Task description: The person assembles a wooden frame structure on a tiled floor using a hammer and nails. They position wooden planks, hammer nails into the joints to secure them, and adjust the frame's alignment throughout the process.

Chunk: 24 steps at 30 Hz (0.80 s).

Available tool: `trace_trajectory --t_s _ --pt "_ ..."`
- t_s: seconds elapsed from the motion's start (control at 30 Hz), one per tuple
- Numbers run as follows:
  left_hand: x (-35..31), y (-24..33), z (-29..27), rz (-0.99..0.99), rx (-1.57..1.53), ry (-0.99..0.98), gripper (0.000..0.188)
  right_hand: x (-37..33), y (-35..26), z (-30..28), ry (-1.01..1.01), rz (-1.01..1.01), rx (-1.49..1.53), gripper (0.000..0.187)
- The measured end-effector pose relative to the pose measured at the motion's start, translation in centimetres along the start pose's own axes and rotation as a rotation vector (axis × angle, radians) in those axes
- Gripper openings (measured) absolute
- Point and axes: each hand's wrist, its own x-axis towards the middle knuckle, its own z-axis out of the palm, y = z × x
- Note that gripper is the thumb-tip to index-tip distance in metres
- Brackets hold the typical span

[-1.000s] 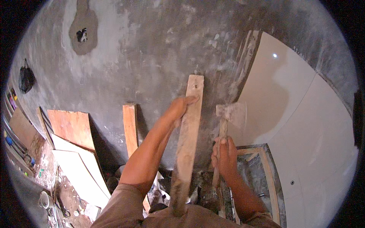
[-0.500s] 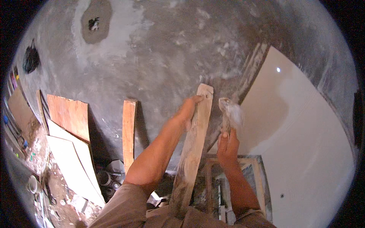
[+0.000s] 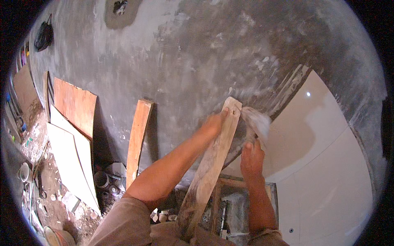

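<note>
My left hand (image 3: 214, 125) is closed round the left edge of a long, worn wooden plank (image 3: 216, 158), close to its upper end. The plank slants from that grip down to the front of my clothes. In my right hand (image 3: 252, 158) is the handle of a short-handled, broad-bladed tool (image 3: 257, 121), held upright just right of the plank's top. Its silvery blade is smeared by motion, so its exact kind is unclear. The tool's head overlaps or nearly meets the plank's right edge; contact cannot be made out.
A grey plastered wall (image 3: 180, 61) rises ahead. A large pale panel (image 3: 328, 180) slopes at the right, above a wooden frame (image 3: 271, 197). Against the wall lean a narrow board (image 3: 138, 137), a plywood piece (image 3: 74, 104) and white sheets (image 3: 72, 160). Debris and a bucket (image 3: 25, 173) lie at left.
The view has shifted and tilted. The plank leans further right, with my left hand moving along with it. The tool's head has come nearer the plank's upper end.
</note>
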Motion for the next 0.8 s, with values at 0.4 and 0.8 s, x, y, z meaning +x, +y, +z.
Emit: trace_trajectory --t_s 0.4,0.8 --pt "-2.6 1.7 -0.7 0.022 0.117 0.042 0.07 0.6 4.2 0.9 -0.105 -0.103 -0.304 0.052" --pt "-1.1 0.7 -1.0 0.081 0.277 0.114 0.076 0.6 0.1 -1.3 -0.334 0.121 -0.38 0.039"
